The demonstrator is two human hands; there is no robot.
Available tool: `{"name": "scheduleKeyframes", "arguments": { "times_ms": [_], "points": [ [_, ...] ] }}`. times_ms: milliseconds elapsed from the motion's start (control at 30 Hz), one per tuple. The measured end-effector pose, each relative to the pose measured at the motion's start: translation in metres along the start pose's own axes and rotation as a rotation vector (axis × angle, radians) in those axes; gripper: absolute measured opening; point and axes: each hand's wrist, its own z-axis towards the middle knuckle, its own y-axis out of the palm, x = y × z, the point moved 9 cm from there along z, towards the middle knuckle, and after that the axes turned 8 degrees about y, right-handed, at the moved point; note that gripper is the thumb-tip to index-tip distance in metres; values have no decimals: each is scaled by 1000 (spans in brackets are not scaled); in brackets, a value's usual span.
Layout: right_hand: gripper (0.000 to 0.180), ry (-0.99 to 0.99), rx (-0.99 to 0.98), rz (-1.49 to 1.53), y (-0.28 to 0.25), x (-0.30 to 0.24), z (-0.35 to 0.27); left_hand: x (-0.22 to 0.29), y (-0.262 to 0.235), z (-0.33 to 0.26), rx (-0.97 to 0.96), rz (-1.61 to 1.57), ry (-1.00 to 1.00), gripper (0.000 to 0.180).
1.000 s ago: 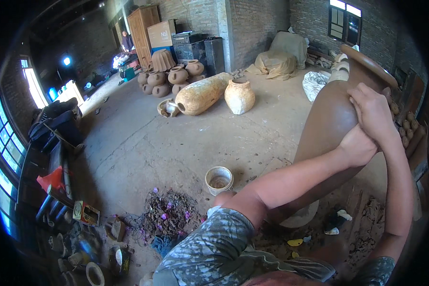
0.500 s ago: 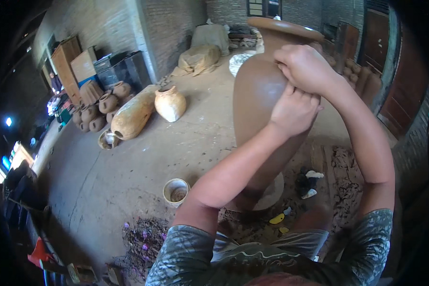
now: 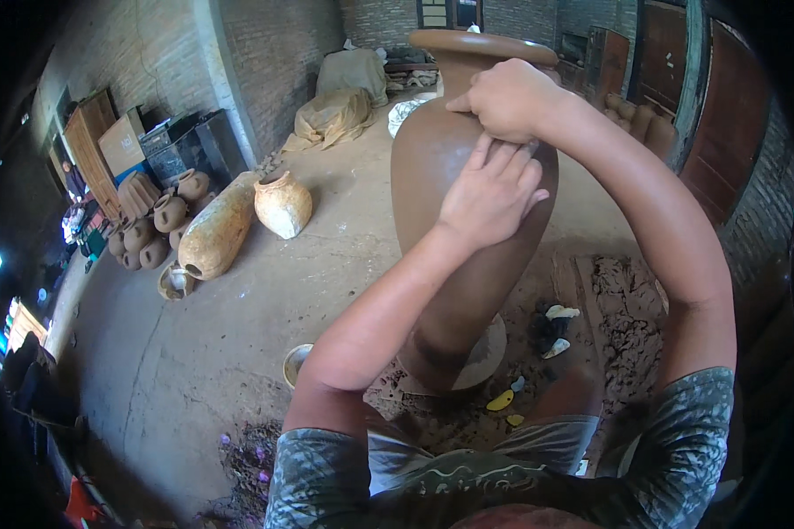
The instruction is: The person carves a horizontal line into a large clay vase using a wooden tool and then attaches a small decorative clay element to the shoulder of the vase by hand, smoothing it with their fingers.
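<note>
A tall brown clay vase point(image 3: 432, 185) with a wide flared rim stands in front of me, its narrow foot on a round base point(image 3: 485, 357). Against its shoulder, just under the neck, my right hand point(image 3: 513, 101) is bent over, index finger pointing left and the other fingers curled. Whatever those curled fingers may hold is hidden. Directly below, my left hand point(image 3: 492, 192) lies against the vase wall with its fingers partly spread. Its fingertips reach up to the underside of the right hand, and I see nothing held in it.
Several unfired pots point(image 3: 154, 234), a long pale jar point(image 3: 216, 229) and a round pot point(image 3: 282, 204) sit at left. A small bucket point(image 3: 296, 363) is partly behind my left forearm. Wet clay point(image 3: 626, 309) lies at right, with yellow scraps point(image 3: 500, 401) near the base.
The view has shifted, so the vase appears further left. My hands have loosened from their close pinch: the left fingers have spread, and the right index finger now points out.
</note>
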Motion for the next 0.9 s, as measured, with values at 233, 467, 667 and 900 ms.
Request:
{"name": "scheduleKeyframes", "arguments": {
  "times_ms": [233, 467, 667, 900],
  "points": [
    [52, -33, 81, -28, -4, 13, -26, -24, -22, -18, -37, -111, 35, 37],
    [62, -31, 257, -17, 23, 38, -50, -61, -29, -41, 122, -443, -66, 30],
    [69, -33, 346, 60, 39, 54, -58, -86, -27, -61, 298, -593, -211, 36],
    [78, -84, 429, 104, 59, 76, -71, -100, -21, -74, 345, -621, -251, 33]
  ]
}}
